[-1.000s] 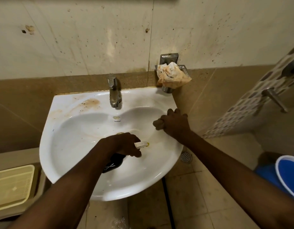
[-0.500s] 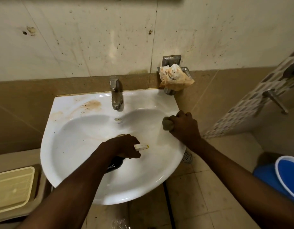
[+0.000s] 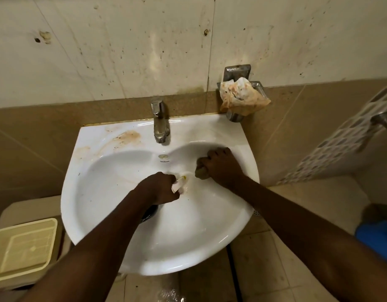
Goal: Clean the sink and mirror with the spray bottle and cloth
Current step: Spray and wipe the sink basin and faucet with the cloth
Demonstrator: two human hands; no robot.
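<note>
The white sink (image 3: 114, 214) fills the middle of the view, fixed to a tan tiled wall; both of the person's forearms reach into it from six o'clock. The left hand (image 3: 160, 188) sits over the centre of the bowl, its fingers curled round the spray bottle (image 3: 180, 183); only the pale nozzle with a yellow tip shows past the knuckles, pointing toward two o'clock, and a dark part of the bottle shows below the wrist. The right hand (image 3: 223, 166) lies at three o'clock of the bowl, on the inner slope just beside the rim; its fingers are closed tight round a wadded olive-brown cloth (image 3: 201, 172), which pokes out on the thumb side and touches the porcelain. The two hands are near one another but apart. A metal tap (image 3: 159, 125) stands at twelve o'clock on the sink's back ledge; rust-coloured stains (image 3: 127, 137) mark the ledge at eleven o'clock. At one o'clock a wall-mounted metal holder (image 3: 237, 73) carries a crumpled stained paper (image 3: 242, 97). At eight o'clock, beside the sink, sits a cream plastic tray (image 3: 22, 247); at four o'clock a blue bucket (image 3: 375, 238) stands on the floor. The mirror is out of view.
</note>
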